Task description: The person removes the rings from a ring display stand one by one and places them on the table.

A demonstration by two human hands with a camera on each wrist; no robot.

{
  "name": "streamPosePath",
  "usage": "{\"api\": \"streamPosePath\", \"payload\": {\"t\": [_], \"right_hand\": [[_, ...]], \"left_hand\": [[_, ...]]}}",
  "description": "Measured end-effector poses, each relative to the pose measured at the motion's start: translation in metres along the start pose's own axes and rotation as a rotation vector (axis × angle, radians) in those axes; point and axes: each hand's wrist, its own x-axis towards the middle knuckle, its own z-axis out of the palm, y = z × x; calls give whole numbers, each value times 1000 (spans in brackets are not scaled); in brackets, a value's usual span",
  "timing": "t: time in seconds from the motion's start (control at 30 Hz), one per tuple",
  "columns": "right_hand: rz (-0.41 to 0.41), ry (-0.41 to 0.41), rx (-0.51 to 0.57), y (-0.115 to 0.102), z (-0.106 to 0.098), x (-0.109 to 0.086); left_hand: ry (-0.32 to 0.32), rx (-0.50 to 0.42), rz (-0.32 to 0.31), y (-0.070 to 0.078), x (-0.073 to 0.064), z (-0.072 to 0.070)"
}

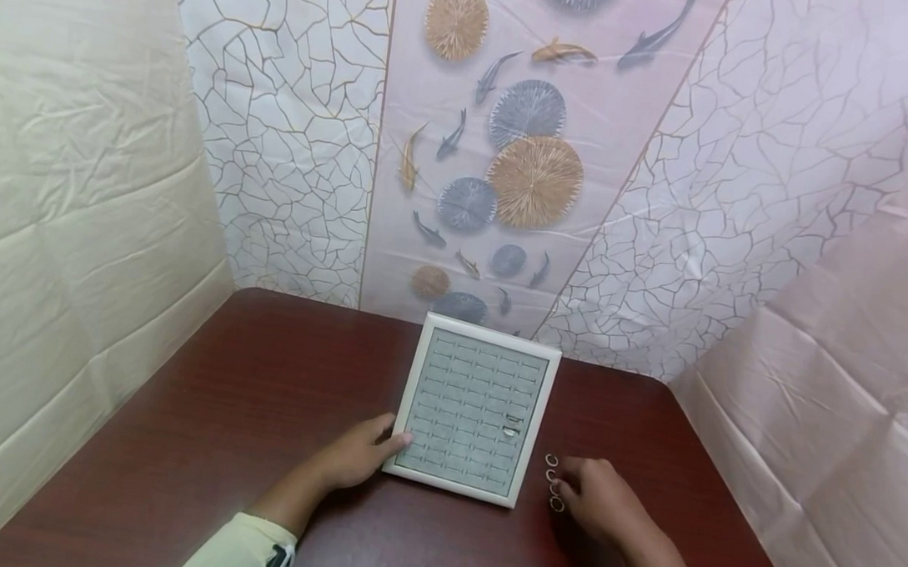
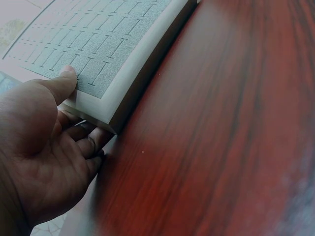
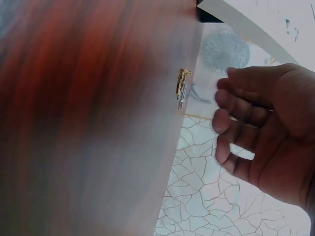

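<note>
A ring display box with a white frame (image 1: pixel 417 374) and a grey slotted pad (image 1: pixel 457 400) stands tilted on the table. Two rings (image 1: pixel 512 426) sit in slots near its right side. My left hand (image 1: pixel 354 455) grips the lower left corner. In the left wrist view its thumb (image 2: pixel 64 81) lies over the frame, and the other fingers are behind and below it. Several loose rings (image 1: pixel 556 504) lie right of the box; the right wrist view shows them gold and silver (image 3: pixel 182 86). Beside them hovers my right hand (image 3: pixel 270 123), fingers loosely bent, holding nothing.
The dark red-brown table (image 1: pixel 285 378) extends around the box. A patterned cloth (image 1: pixel 301 145) with fish and round motifs hangs behind it. Cream cloth (image 1: pixel 90 179) walls the left, and another cloth (image 1: pixel 819 355) walls the right.
</note>
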Motion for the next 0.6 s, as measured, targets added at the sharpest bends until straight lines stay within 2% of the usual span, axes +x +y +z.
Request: {"api": "streamPosePath", "payload": {"t": [0.13,0.3,0.43,0.6], "right_hand": [[-76,121,65,-7,-2,0],[-294,316,174,-16,-2,0],[-416,353,212,-24,-2,2],[-455,382,208,-32,0,4]], "left_hand": [[3,3,-2,-1,0,0],[3,-1,-8,-1,0,0],[-3,-4,-2,0,0,-1],[-8,-3,-2,1,0,0]]}}
